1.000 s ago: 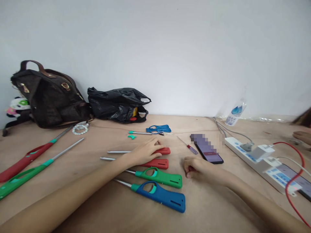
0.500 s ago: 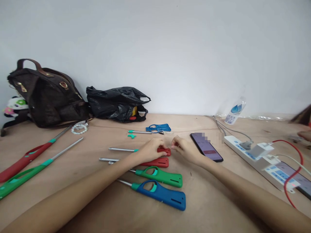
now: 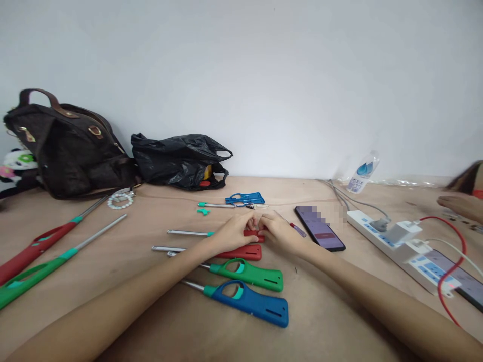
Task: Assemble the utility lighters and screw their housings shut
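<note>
My left hand is closed on the upper red lighter, whose metal tube points left. My right hand has its bent fingertips at the handle end of that same lighter, close beside my left fingers; whether a small part is between them is hidden. Below lie a second red lighter, a green lighter and a blue lighter. Behind my hands are a blue casing, a metal tube with wires and a small teal piece. A screwdriver lies right of my right hand.
A phone and a white power strip with cables lie right, near a bottle. Another person's hand is at the right edge. Left are a dark bag, a black plastic bag and two lighters.
My right hand has moved left to the end of the red lighter. The screwdriver now shows beside it. The other person's hand reaches further into view.
</note>
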`<state>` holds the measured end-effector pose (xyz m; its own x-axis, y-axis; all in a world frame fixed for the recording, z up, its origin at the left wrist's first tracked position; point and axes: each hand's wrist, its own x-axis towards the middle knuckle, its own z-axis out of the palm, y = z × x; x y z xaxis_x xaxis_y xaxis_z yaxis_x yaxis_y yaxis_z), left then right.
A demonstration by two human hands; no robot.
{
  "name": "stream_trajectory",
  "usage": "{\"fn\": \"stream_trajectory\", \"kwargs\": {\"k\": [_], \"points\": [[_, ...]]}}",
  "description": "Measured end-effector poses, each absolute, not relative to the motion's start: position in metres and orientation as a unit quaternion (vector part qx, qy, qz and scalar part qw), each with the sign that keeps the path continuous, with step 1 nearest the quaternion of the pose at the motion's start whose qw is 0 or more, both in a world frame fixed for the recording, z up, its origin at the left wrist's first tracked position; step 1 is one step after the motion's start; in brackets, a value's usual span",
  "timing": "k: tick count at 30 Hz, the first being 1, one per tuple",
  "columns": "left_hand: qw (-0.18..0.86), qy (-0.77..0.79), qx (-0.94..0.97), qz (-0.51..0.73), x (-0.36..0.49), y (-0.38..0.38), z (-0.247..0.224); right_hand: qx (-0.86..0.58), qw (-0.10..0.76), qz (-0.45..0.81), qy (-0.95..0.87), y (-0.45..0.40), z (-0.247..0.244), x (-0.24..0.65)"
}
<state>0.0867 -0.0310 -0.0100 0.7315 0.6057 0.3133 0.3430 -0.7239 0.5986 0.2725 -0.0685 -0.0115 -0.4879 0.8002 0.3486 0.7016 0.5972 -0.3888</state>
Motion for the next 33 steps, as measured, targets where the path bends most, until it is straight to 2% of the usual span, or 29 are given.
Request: {"fn": "stream_trajectory", "kwargs": {"k": [11, 14, 16, 18, 20, 22, 25, 27, 30, 33], "points": [[0.265, 0.273, 0.89, 0.25, 0.086, -0.03, -0.011, -0.454, 0.251, 0.232, -0.823, -0.071, 0.004, 0.282], [0.264, 0.281, 0.888, 0.25, 0.085, -0.03, -0.013, -0.516, 0.237, 0.181, -0.803, -0.072, 0.016, 0.299], [0.263, 0.287, 0.887, 0.249, 0.085, -0.029, -0.013, -0.586, 0.179, 0.065, -0.788, -0.074, 0.021, 0.314], [0.263, 0.285, 0.888, 0.247, 0.085, -0.028, -0.013, -0.621, 0.079, -0.04, -0.779, -0.078, 0.021, 0.328], [0.263, 0.283, 0.889, 0.245, 0.085, -0.029, -0.012, -0.624, 0.0, -0.084, -0.777, -0.083, 0.019, 0.337], [0.263, 0.286, 0.889, 0.244, 0.085, -0.029, -0.011, -0.619, -0.025, -0.091, -0.78, -0.087, 0.015, 0.342], [0.263, 0.291, 0.887, 0.244, 0.085, -0.03, -0.01, -0.632, 0.051, -0.069, -0.77, -0.087, 0.016, 0.345], [0.263, 0.291, 0.887, 0.244, 0.085, -0.03, -0.01, -0.639, 0.178, -0.011, -0.748, -0.084, 0.022, 0.343], [0.26, 0.292, 0.887, 0.246, 0.085, -0.03, -0.011, -0.569, 0.405, 0.154, -0.699, -0.08, 0.035, 0.335], [0.263, 0.29, 0.886, 0.247, 0.085, -0.03, -0.011, -0.469, 0.534, 0.276, -0.647, -0.078, 0.042, 0.319]]}}
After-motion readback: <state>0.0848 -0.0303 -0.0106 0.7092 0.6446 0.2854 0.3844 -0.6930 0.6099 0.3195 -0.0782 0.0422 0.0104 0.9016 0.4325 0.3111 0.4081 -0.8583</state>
